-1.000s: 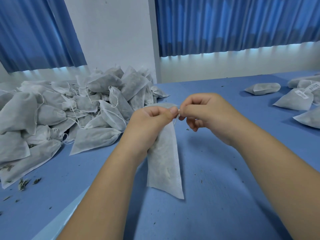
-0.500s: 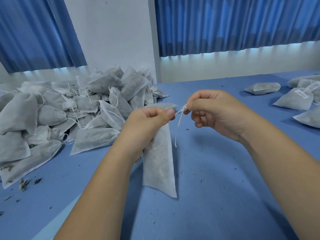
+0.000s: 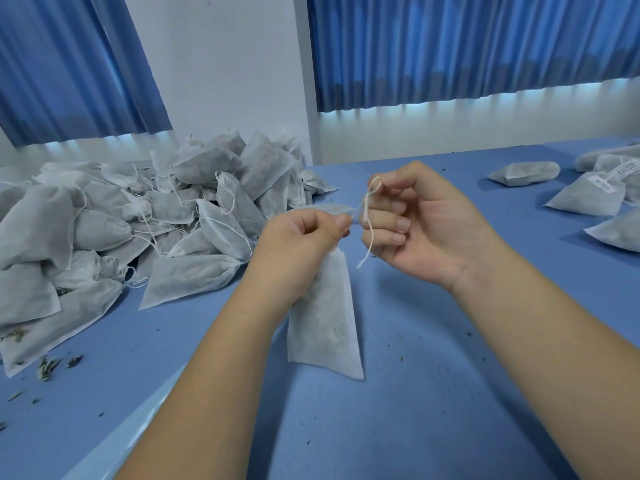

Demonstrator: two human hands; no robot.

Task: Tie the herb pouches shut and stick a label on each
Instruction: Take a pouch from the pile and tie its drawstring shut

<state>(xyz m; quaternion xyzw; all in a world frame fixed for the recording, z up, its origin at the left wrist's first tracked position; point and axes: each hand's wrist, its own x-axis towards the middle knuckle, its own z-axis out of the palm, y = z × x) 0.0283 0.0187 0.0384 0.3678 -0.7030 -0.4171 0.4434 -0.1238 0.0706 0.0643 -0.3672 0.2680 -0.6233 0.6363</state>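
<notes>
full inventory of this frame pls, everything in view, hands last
held pouch: one, white, centre, hanging from its gathered neck
drawstring: one, white, running up from the pouch neck, loose end dangling
pouch pile: too many to count, white-grey, left on the table, strings trailing
pouches at right: several, white-grey, far right on the table
label: one plainly seen, white, on a right-side pouch
herb crumbs: scattered, dark green, near-left table
table: one, blue
curtains: two, blue, back left and back right
wall: white, between the curtains
left hand: grips the pouch neck
right hand: pinches the drawstring
</notes>
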